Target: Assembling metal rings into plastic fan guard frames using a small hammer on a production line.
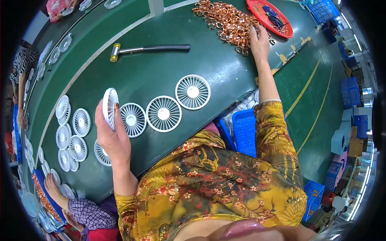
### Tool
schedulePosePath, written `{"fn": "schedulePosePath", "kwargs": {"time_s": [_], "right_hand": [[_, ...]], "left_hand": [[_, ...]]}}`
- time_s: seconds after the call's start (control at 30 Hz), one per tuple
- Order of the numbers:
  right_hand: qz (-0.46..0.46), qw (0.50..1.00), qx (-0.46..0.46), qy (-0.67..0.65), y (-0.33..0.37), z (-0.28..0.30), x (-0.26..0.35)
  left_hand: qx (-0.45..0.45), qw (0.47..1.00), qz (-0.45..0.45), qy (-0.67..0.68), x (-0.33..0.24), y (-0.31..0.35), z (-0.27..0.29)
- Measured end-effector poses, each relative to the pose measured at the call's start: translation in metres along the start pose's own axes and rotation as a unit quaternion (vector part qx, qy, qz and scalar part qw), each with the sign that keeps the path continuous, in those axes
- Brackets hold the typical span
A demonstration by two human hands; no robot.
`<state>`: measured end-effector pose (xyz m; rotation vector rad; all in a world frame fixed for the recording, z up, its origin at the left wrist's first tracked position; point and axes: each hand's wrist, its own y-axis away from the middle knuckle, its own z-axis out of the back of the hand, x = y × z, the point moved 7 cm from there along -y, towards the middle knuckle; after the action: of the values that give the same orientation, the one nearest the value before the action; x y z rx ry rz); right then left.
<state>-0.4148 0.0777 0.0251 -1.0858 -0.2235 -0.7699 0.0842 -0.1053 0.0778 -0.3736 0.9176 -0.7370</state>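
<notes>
My left hand (110,136) grips a white spoked round cover (109,106) tilted up on edge, with the thumb against its face. A small copper-coloured bit shows at the thumb's tip; I cannot make out what it is. Far to the right, my right hand (260,44) reaches to the edge of a heap of copper rings (229,24), its fingers stretched out and a little apart. Whether a ring lies between the fingertips is hard to see. Three more spoked covers, a right one (193,92), a middle one (163,113) and a left one (131,119), lie flat in a row.
A mallet (161,48) with a yellow head lies across the green table (161,72). Beside the rings stands a red tray (277,20). Several stacked covers (63,137) sit at left, near a co-worker's hand (54,188). Blue baskets (245,128) stand by my lap.
</notes>
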Motion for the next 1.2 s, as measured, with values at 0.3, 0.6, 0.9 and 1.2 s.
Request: {"fn": "schedulePosePath", "kwargs": {"time_s": [0.3,0.6,0.9,1.2], "right_hand": [[-0.006,0.977,0.183,0.109,0.077,0.021,0.062],[0.009,0.974,0.215,-0.069,0.082,0.023,0.046],[-0.108,0.964,0.231,-0.07,0.087,0.003,0.036],[0.029,0.981,0.137,0.132,0.088,0.025,0.098]], "left_hand": [[-0.007,0.999,0.01,0.034,-0.007,0.008,0.007],[-0.125,0.99,-0.043,-0.052,0.011,0.027,0.057],[-0.193,0.948,0.083,-0.24,0.06,0.104,0.158],[0.022,0.947,0.166,-0.276,0.093,0.129,0.133]]}}
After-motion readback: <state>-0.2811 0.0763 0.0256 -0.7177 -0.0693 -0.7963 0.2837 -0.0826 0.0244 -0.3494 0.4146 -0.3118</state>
